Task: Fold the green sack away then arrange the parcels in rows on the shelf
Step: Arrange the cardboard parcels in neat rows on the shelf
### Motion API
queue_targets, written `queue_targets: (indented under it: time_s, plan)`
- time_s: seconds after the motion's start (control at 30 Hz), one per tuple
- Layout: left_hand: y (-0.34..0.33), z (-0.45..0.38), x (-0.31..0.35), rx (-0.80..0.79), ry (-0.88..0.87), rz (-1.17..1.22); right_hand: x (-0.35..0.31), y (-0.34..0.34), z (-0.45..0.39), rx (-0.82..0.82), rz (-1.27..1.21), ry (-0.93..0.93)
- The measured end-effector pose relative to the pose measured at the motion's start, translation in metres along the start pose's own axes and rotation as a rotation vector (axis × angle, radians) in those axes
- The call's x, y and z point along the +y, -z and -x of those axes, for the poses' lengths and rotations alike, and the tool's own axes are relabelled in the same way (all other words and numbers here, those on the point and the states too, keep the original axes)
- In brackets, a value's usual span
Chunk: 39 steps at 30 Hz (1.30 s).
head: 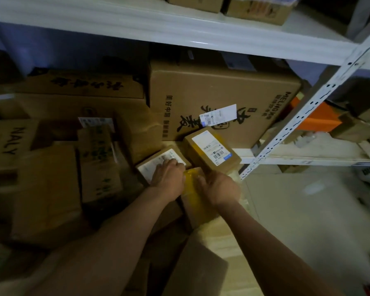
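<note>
- On the lower shelf [239, 238], near edge, both my hands are on one small parcel [198, 207] wrapped in yellow tape.
- Left hand [169, 178]: curled over the parcel's far left corner, fingers closed on it from above. It overlaps the white-label parcel [158, 165] lying just left; can't tell if it touches that one too.
- Right hand [219, 189]: clamped over the parcel's right side, fingers wrapped down out of view. How far they close underneath I cannot tell.
- Two-hand hold makes sense to me: the tape looks slick, and I'm squaring the box, not just dropping it.
- Yellow-taped parcel with barcode label [212, 147] sits just beyond, tilted, its far edge against the big carton [220, 99] at the back. Probably the row reference.
- My read: I'm lining the held parcel up behind that one and beside the white-label one, to close the gaps in the row.
- Far left: a loose pile of larger cartons [51, 184], not in rows. Most of the arranging is still open.
- Green sack: not in view. Can't say where it is or whether it's folded.
- Risk: the parcel is close to the shelf's right edge by the white upright [308, 107]; a shove right could tip it off.
- Light is poor, the near cartons are mostly shadow.
</note>
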<state>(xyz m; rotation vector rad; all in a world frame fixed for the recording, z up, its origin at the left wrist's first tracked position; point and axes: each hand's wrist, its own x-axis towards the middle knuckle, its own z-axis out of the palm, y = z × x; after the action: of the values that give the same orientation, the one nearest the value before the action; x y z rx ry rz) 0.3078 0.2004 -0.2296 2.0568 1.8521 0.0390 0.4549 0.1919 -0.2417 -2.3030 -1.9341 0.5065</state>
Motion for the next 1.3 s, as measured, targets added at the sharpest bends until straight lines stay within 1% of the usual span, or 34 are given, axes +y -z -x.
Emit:
queue_targets:
  time_s: [0.1,0.13,0.2,0.27,0.33,0.4,0.5,0.57,0.63,0.7,0.77,0.83,0.97,1.1,1.2,1.3]
  plan:
    - [-0.001,-0.015,0.013,0.040,0.070,0.043,0.025,0.013,-0.027,0.149,-0.093,0.022]
    - [-0.002,-0.019,0.014,0.061,0.119,0.042,0.035,0.017,-0.037,0.157,-0.090,0.031]
    - [-0.003,-0.025,0.008,0.075,0.261,0.049,0.050,0.019,-0.059,0.059,-0.051,0.052]
    - [-0.003,-0.029,-0.003,0.007,0.391,0.088,0.057,0.014,-0.076,-0.092,-0.003,0.108]
    - [-0.004,-0.033,-0.014,-0.072,0.443,0.108,0.058,0.009,-0.089,-0.184,0.016,0.158]
    - [-0.007,-0.034,-0.021,-0.083,0.464,0.103,0.057,0.006,-0.095,-0.201,0.053,0.180]
    - [-0.010,-0.031,-0.024,-0.071,0.520,0.146,0.055,0.006,-0.094,-0.124,0.137,0.121]
    - [-0.010,-0.032,-0.021,-0.107,0.522,0.113,0.057,0.008,-0.089,-0.058,0.132,0.013]
    - [-0.010,-0.035,-0.019,-0.162,0.503,0.032,0.059,0.009,-0.086,-0.025,0.125,-0.061]
    - [-0.010,-0.038,-0.016,-0.161,0.486,-0.023,0.062,0.010,-0.084,-0.018,0.147,-0.074]
    - [-0.012,-0.042,-0.011,-0.111,0.476,-0.030,0.063,0.011,-0.084,-0.017,0.156,-0.068]
    - [-0.012,-0.049,0.000,-0.066,0.506,0.045,0.064,0.012,-0.084,-0.018,0.157,-0.066]
    - [-0.009,-0.071,0.024,0.044,0.622,0.285,0.066,0.013,-0.084,-0.028,0.140,-0.051]
    - [-0.017,-0.093,0.036,0.091,0.687,0.306,0.067,0.015,-0.086,-0.048,0.114,-0.044]
    - [-0.026,-0.107,0.044,0.152,0.675,0.320,0.064,0.013,-0.089,-0.041,0.103,-0.058]
    - [-0.030,-0.115,0.045,0.183,0.589,0.337,0.057,0.011,-0.094,-0.028,0.082,-0.077]
